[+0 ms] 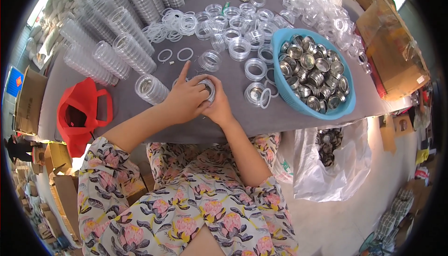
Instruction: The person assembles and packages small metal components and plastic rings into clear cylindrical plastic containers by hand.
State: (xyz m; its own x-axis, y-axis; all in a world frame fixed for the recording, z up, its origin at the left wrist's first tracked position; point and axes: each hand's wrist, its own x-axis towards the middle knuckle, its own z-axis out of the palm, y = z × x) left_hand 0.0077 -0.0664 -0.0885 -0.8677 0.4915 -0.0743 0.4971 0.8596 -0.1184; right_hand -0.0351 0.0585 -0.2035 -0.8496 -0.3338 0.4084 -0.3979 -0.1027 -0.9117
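- Cupping a clear round plastic piece (212,89) between them, the left hand (187,99) and right hand (219,106) meet above the table (201,129), near its front edge.
- Left fingers curl over it, index sticking straight out; right fingers wrap its side, seemingly to steady it; fingertip contact is partly hidden!
- Over at right, a blue plastic basket (286,93) corrals silver metal lids (315,78), probably for easy reach.
- Leaning stacks of clear plastic discs (134,55) rise at left, likely saving space.

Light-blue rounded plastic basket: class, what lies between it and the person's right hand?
The head view shows clear round plastic pieces and thin whitish plastic rings between the right hand and the basket.
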